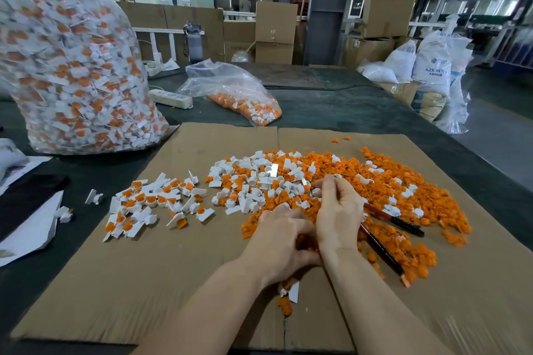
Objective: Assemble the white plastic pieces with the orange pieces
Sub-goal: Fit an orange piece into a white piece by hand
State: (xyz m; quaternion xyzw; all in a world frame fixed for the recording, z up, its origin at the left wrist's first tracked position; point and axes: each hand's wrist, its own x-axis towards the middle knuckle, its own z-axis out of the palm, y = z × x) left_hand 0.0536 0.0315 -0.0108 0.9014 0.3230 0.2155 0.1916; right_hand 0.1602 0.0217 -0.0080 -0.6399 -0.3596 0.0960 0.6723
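Observation:
A heap of loose orange pieces (403, 196) mixed with white plastic pieces (259, 179) covers the middle and right of a cardboard sheet (187, 282). To its left lies a smaller group of joined white-and-orange pieces (150, 204). My left hand (277, 242) sits at the near edge of the heap, fingers curled over orange pieces. My right hand (337, 210) is right beside it and pinches a small white piece (336, 177) at its fingertips. Two red-and-black sticks (383, 251) stick out from under my right hand. One joined piece (292, 291) lies below my left wrist.
A big clear bag of joined pieces (72, 66) stands at the back left. A smaller bag of orange and white pieces (239, 95), a power strip (173, 98) and a water bottle (193, 43) lie beyond the cardboard. Papers (28, 228) and a black object (26, 196) sit at the left.

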